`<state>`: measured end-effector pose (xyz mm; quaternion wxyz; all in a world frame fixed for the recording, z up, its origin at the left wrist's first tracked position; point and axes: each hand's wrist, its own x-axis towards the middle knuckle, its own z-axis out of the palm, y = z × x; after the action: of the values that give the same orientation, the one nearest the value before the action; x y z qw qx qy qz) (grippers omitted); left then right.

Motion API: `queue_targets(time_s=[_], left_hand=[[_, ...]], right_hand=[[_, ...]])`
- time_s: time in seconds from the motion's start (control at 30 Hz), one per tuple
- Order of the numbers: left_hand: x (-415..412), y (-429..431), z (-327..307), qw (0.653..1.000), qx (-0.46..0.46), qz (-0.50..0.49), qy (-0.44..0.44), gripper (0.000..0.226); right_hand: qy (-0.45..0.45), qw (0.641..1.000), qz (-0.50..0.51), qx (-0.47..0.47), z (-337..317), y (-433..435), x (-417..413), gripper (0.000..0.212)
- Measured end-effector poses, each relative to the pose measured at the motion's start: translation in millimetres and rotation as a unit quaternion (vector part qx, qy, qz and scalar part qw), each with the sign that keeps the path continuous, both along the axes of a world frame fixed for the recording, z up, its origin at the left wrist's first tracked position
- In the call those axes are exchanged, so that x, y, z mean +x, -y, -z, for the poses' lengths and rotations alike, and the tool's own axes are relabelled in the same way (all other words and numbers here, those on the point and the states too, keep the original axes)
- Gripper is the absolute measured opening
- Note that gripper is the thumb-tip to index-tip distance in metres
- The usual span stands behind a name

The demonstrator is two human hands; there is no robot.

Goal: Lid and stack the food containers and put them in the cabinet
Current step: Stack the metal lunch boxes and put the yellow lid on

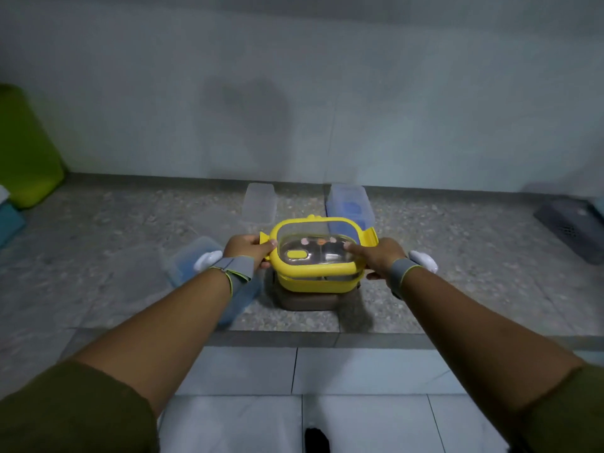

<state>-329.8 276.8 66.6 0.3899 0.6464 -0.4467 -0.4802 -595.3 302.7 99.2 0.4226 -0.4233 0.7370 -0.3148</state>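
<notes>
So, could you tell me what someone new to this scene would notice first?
The bright yellow lunch box at the centre, held on both sides by the left hand and right hand, directly above a brown container on the speckled counter. Next, a lime-green object leaning against the wall at far left. Clear plastic containers sit behind the lunch box near the wall.
</notes>
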Motion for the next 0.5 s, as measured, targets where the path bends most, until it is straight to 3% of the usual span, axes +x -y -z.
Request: queue_targets(time_s=[0.27,0.5], left_hand=[[-9.5,21.5,28.3,0.997,0.022,0.003,0.079,0.019],[-6.3,33.2,33.4,0.995,0.055,0.032,0.078,0.015]], right_hand=[[-0.164,0.979,-0.099,0.073,13.7,23.7,-8.6,0.047],[-0.112,0.957,-0.170,0.208,16.0,52.5,-28.4,0.057]])
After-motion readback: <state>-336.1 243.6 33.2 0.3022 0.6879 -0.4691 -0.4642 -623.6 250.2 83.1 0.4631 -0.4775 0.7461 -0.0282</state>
